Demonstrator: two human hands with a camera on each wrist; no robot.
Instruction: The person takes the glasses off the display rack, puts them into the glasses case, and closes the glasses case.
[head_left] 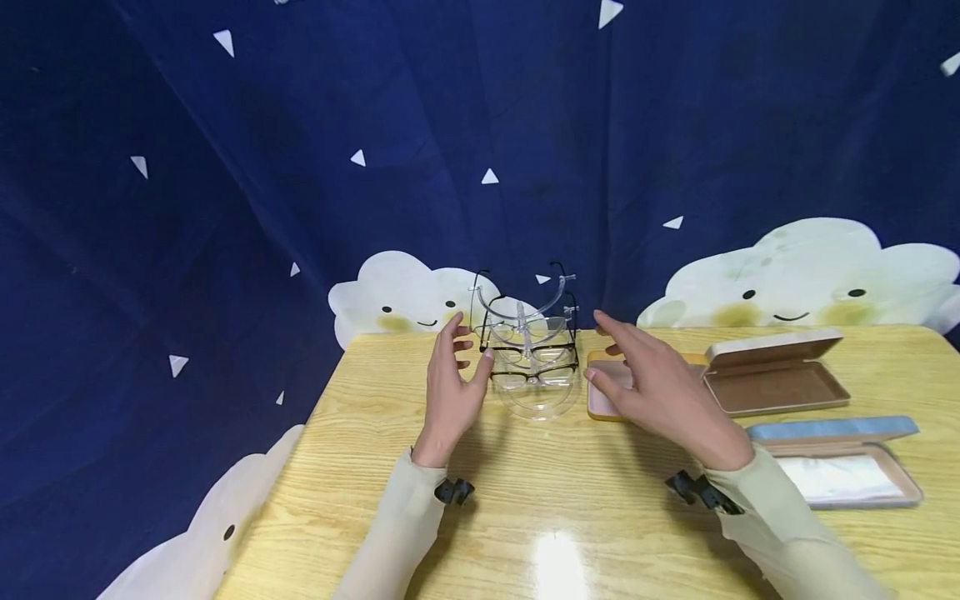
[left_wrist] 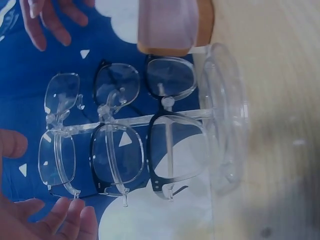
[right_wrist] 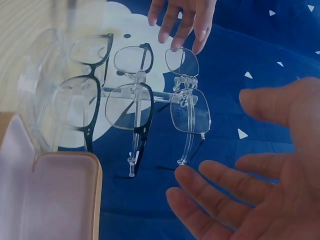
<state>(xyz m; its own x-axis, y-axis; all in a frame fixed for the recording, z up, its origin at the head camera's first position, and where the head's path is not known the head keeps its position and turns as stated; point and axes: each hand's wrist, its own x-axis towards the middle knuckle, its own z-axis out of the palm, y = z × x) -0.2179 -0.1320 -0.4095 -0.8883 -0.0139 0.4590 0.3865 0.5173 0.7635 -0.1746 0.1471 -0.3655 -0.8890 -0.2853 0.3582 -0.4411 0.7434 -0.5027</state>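
Note:
A clear display stand [head_left: 540, 410] stands upright near the back of the table, bearing three pairs of glasses one above another. At the top is a thin wire-rimmed pair [right_wrist: 190, 112]; a dark-browed half-rim pair [left_wrist: 119, 152] sits in the middle, and another dark-browed pair [left_wrist: 180, 147] is lowest. My left hand [head_left: 455, 387] hovers at the stand's left side, fingers spread, the fingertips [left_wrist: 75, 215] close to the upper pair's left end. On the right side my right hand [head_left: 667, 387] is held with loosely bent, parted fingers around air, near the glasses' right ends. Both hands hold nothing.
An orange-edged glasses case [head_left: 597, 415] lies open behind my right hand. Farther right are an open case with brown lining [head_left: 780, 392] and an open blue case [head_left: 832, 429] with a white cloth [head_left: 840, 477]. A dark blue curtain [head_left: 450, 125] hangs behind the table.

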